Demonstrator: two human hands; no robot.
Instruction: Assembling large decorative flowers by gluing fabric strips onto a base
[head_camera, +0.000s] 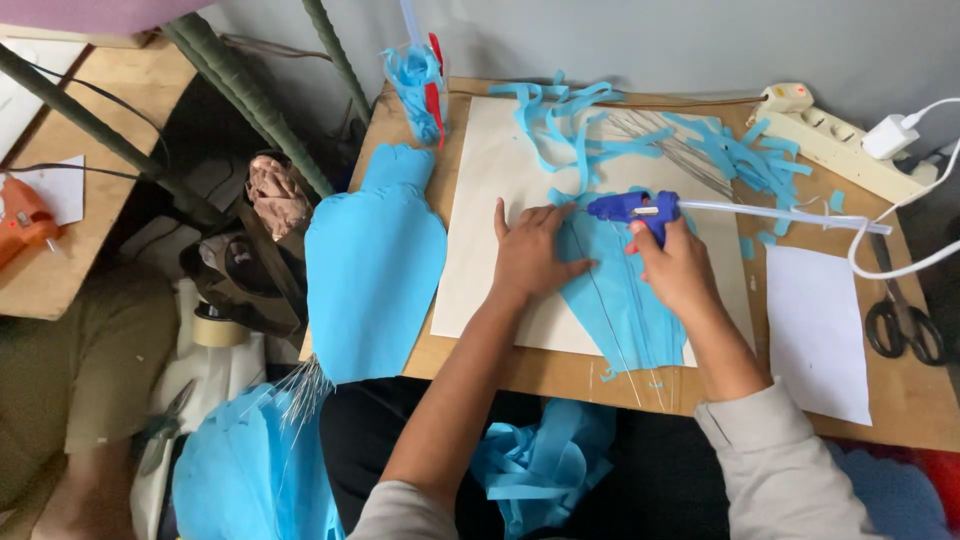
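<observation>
Centre frame, we press left hand (528, 258) flat, pinning blue petal (620, 300) steady | right hand (678, 268) grips glue gun (632, 209), nozzle left along wire (600, 300).

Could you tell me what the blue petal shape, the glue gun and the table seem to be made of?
The blue petal shape under the left hand looks like thin matte paper, flat with cleanly cut edges; foam sheet is possible. The glue gun in the right hand appears to be glossy blue moulded plastic. The table looks like pale wood or laminate with faint grain.
</observation>
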